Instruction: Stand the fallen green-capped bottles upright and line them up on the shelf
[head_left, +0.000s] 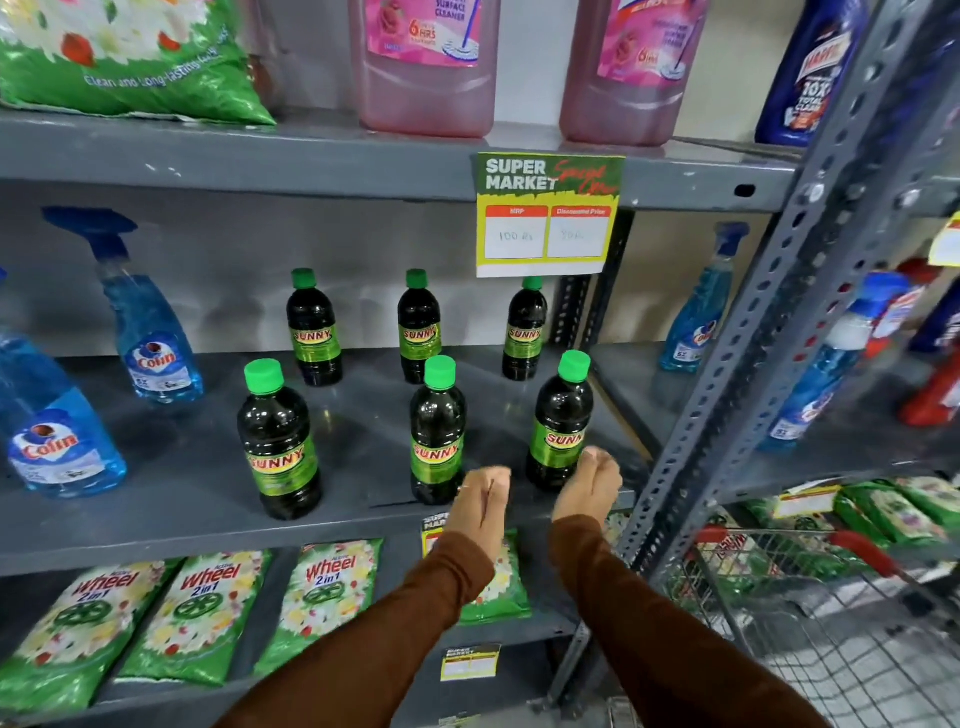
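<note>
six dark plastic bottles with green caps (438, 431) – all upright on grey metal shelf (182, 499) | left hand (480, 501) – empty, fingers loosely curled | right hand (592, 488) – empty, just beside front-right bottle

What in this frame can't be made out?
- Discounted price on the offer sign, head view: handwriting too faint.
- Lower label of the front right bottle: covered by the right hand.
- Fingers of the left hand: motion blur.
- Pink jugs: tops cut off by the frame's top edge.
</note>
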